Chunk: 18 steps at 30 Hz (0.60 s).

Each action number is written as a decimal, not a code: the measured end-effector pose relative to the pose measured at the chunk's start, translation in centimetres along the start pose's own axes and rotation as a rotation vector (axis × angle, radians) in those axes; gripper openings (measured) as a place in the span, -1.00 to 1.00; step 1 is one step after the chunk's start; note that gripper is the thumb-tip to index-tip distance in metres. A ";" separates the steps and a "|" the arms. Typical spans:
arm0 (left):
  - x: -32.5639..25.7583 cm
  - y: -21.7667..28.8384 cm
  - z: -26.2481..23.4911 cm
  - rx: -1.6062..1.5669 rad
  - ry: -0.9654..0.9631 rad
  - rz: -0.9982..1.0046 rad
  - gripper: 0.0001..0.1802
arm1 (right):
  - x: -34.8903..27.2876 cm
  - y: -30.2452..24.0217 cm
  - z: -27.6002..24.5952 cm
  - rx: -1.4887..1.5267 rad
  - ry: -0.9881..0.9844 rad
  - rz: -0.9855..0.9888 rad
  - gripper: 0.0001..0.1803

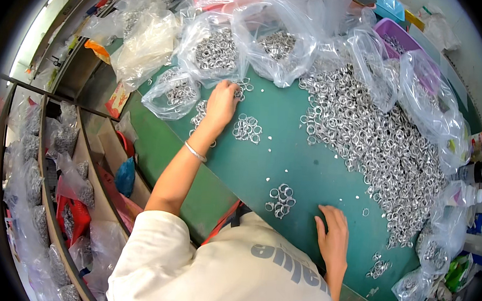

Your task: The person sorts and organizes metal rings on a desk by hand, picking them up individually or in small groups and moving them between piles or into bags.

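Note:
My left hand (222, 103) reaches to the far left of the green table (306, 172). Its fingers are curled and closed at a small cluster of silver metal rings (246, 85); whatever they may hold is hidden. More rings (199, 114) lie beneath and beside that wrist, and another little group of rings (247, 128) sits just to its right. Near the front edge my right hand (333, 232) lies with fingers stretched out, thumb apart, holding nothing. To its left is a separate small pile of rings (281, 201). A large heap of rings (376, 137) spreads over the right side.
Clear plastic bags of rings (217, 48) line the far edge, beside a purple bin (392, 29). A small bag of rings (173, 92) stands at the left edge. Shelves with bagged parts (66, 138) are at left. A bottle (464, 194) and bags crowd the right edge.

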State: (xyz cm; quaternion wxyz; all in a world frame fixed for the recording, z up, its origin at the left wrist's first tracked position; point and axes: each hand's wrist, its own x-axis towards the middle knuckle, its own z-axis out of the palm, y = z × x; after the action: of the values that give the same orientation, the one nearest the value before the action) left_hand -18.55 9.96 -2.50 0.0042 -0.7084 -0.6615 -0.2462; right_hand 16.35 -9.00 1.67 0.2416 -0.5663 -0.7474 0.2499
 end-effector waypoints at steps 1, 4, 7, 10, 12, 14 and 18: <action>-0.4 0.1 0.0 -0.051 0.018 -0.014 -0.73 | -0.3 -0.2 0.0 0.011 -0.014 0.016 -0.73; -0.7 1.2 -0.8 -0.064 0.076 -0.014 -0.80 | -0.4 -0.4 0.1 0.078 -0.021 0.054 -0.72; -4.0 4.5 -3.7 -0.549 -0.229 -0.252 -0.91 | 0.0 -1.1 1.1 0.200 -0.005 0.063 -0.67; -9.4 6.9 -6.6 -1.035 -1.107 0.066 -0.85 | 0.6 -1.6 2.5 0.234 -0.042 -0.005 -0.57; -13.1 7.8 -6.5 -1.102 -1.604 0.081 -0.71 | 1.2 -2.3 3.4 0.213 -0.076 -0.073 -0.54; -17.1 7.4 -4.6 -1.182 -1.648 -0.201 -0.68 | 1.9 -2.4 4.5 0.215 -0.128 -0.121 -0.49; -22.4 7.1 -0.6 -1.717 -1.357 -0.995 -0.54 | 2.7 -2.9 6.7 0.109 -0.147 -0.254 -0.49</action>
State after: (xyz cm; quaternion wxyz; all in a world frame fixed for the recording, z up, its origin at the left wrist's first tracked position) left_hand -12.20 -12.12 -7.62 -0.9137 -0.1324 -0.3502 -0.1580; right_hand 9.27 -7.70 -1.37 0.2464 -0.4334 -0.8140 0.2982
